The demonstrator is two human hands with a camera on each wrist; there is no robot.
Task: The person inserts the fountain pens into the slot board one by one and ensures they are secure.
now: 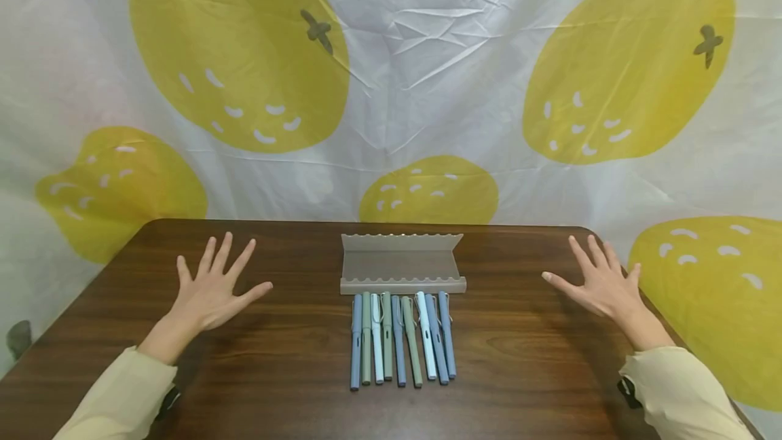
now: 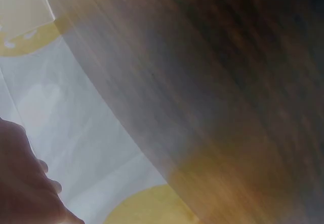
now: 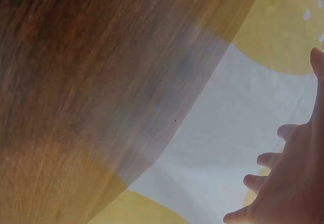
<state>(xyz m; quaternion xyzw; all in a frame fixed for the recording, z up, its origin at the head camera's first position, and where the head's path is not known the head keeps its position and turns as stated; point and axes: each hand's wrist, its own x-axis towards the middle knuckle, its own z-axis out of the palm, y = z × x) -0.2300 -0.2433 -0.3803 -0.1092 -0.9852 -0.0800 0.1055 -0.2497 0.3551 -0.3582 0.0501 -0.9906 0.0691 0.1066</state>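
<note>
In the head view, my left hand is spread wide with straight fingers over the left part of the table, holding nothing. On the other side, my right hand is likewise spread, fingers apart, close to the right edge. Between them several capped pens lie side by side, in blue, grey-green and pale blue, clips toward the far end. Just beyond their caps stands a translucent pen rack with scalloped notches along its edges. Both wrist views show the hands' edges, the left hand and the right hand.
The dark brown wooden table has rounded far corners. Behind it hangs a white curtain printed with big yellow fruits. Each wrist carries a black strap partly under a pale sleeve.
</note>
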